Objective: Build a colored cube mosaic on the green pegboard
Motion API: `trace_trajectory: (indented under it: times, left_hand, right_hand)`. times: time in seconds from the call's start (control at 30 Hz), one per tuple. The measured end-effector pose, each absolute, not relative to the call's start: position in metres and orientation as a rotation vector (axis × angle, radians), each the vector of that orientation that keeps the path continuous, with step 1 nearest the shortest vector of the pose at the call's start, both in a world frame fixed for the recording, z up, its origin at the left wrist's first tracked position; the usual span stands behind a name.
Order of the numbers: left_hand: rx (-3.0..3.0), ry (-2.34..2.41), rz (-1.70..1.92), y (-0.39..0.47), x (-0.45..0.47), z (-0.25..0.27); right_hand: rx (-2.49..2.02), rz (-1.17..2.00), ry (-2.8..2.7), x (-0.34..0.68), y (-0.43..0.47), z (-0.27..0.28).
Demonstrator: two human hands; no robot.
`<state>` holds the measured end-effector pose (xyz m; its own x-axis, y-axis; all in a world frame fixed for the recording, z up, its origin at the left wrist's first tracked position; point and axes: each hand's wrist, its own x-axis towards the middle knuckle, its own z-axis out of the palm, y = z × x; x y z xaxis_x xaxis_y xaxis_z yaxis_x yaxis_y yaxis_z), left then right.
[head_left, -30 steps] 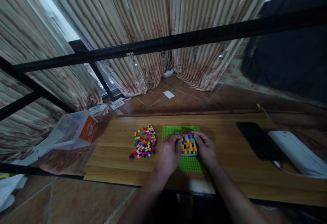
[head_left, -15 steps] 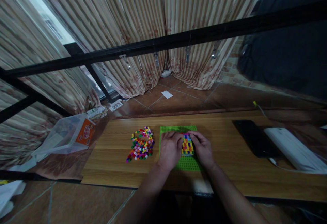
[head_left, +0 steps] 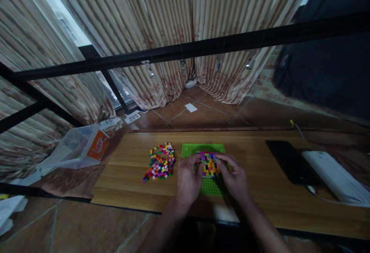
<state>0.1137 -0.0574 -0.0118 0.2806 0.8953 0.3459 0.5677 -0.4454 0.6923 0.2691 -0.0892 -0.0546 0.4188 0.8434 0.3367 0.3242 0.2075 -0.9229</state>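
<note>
A rectangular block of small multicoloured toy bricks [head_left: 210,166] lies over the green studded baseplate [head_left: 212,188]. My left hand [head_left: 188,178] holds its left side, thumb and forefinger bent at the upper left corner. On the opposite side, my right hand [head_left: 235,176] grips the upper right edge with fingers and thumb. Parts of both side edges are hidden behind the fingers. Left of the baseplate lies a loose heap of tiny coloured bricks [head_left: 162,164].
The wooden table [head_left: 130,191] also bears a black phone [head_left: 291,162] and a white device [head_left: 335,174] with a cable at the right. A clear plastic box [head_left: 75,149] with an orange label stands beyond the left end. A black metal rail [head_left: 202,47] crosses in front of the curtains.
Both hands have drawn slightly apart, and more of the block's upper rows shows between them. The whole view has shifted a little. The loose heap looks the same.
</note>
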Motion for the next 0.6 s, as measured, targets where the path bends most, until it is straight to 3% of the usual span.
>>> trace_trajectory:
  times: [0.17,0.6]
  left_hand:
    - [2.063,1.224,0.970,-0.065,0.117,-0.012]
    - [1.827,1.359,1.100,-0.047,0.103,-0.020]
  right_hand:
    - [-1.425,0.483,-1.455,0.262,-0.108,-0.039]
    - [-1.483,0.455,-1.334,0.278,-0.082,-0.051]
